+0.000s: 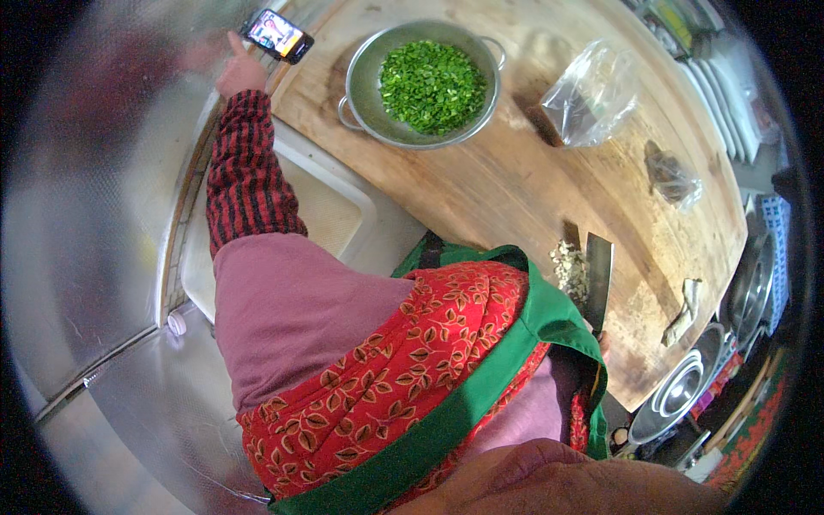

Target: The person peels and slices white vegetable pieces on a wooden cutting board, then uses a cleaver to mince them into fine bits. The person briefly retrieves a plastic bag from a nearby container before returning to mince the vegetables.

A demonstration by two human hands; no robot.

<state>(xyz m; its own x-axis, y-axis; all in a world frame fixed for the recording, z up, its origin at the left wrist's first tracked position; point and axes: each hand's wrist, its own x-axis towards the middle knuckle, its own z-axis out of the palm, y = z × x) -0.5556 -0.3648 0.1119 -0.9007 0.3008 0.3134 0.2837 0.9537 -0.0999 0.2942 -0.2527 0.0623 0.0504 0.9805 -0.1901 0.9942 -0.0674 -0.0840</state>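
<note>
My left hand point(242, 72) reaches out at the upper left, index finger extended beside a smartphone point(278, 35) with a lit screen. It holds nothing. Mostly hidden behind the green apron, my right hand point(604, 346) shows only a little at the handle end of a cleaver point(599, 277). The blade lies along a small heap of chopped pale pieces, perhaps garlic point(570, 273), on the wooden board point(489, 187). Farther up the board stands a two-handled metal colander or basin point(360, 84) with chopped green onions point(432, 87) in it.
A clear plastic bag point(589, 96) and a smaller tied bag point(673, 175) lie on the board's right part, near a crumpled cloth point(683, 312). Metal bowls point(682, 386) crowd the right edge. Beneath my left arm sits a white tray point(360, 212); a reflective panel point(96, 193) rises at left.
</note>
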